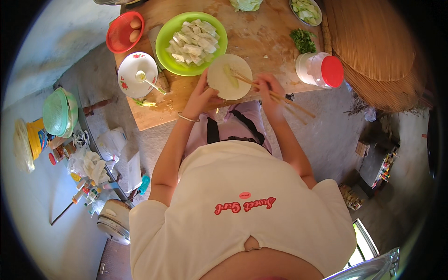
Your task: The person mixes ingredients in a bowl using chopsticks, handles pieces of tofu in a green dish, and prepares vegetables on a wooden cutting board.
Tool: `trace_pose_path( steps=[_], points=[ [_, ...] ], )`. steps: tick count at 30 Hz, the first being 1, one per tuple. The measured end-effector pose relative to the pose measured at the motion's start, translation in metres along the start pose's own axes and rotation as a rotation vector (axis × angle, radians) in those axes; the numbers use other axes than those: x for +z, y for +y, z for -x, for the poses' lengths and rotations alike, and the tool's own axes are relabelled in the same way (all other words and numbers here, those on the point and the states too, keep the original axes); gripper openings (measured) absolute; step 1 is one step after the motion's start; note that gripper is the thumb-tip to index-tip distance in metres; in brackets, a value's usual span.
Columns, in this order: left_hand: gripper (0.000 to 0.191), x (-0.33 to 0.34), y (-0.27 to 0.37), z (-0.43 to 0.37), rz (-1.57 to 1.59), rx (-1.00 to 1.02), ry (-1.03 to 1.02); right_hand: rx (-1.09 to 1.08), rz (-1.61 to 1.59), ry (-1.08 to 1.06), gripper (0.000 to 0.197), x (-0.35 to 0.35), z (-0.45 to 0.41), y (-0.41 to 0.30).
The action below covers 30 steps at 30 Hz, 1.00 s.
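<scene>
My left hand (203,96) grips the rim of a small pale bowl (216,81) at the table's near edge. Inside the bowl lie a whitish liquid or batter and a pale green strip (231,76), its kind not clear. My right hand (268,92) holds a pair of wooden chopsticks (292,102), whose tips touch the strip. Just behind the bowl stands a lime-green basin (162,45) with many pale, coated-looking pieces (194,43). Left of it is a white floral dish (129,75) with a white spoon (153,85) in it.
A red plastic basket (117,31) with two eggs stands back left on the wooden table (259,35). To the right are a red-lidded plastic jar (313,70), leafy greens (302,40) and a plate of sliced green vegetable (306,12). Woven round mats (371,45) lie beyond.
</scene>
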<state>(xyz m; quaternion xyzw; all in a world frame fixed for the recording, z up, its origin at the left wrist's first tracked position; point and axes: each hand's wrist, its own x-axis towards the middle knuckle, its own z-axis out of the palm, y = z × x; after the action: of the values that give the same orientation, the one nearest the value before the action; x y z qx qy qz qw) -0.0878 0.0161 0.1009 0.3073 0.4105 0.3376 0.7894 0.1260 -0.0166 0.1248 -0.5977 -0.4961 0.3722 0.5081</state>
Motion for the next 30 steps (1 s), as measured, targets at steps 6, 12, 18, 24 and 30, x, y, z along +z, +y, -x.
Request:
trace_pose_path(
  steps=[6,12,18,24,30],
  points=[
    [0.071,-0.001,-0.001,0.0,-0.034,-0.001,-0.031,-0.422,0.423,-0.355,0.018,0.013,0.018,-0.023],
    [0.07,-0.012,-0.004,0.001,-0.068,-0.012,0.019,-0.317,0.162,-0.321,0.016,0.02,0.017,-0.006],
    [0.07,-0.009,0.002,0.004,-0.106,0.015,-0.005,0.33,-0.461,0.029,0.018,0.005,-0.022,0.022],
    [0.073,-0.006,0.005,0.005,0.005,0.011,-0.006,0.126,-0.197,0.123,0.018,-0.009,-0.01,-0.01],
    [0.07,-0.004,0.009,0.005,-0.038,-0.017,0.008,-0.427,0.327,-0.083,0.018,0.01,0.001,-0.011]
  ],
)
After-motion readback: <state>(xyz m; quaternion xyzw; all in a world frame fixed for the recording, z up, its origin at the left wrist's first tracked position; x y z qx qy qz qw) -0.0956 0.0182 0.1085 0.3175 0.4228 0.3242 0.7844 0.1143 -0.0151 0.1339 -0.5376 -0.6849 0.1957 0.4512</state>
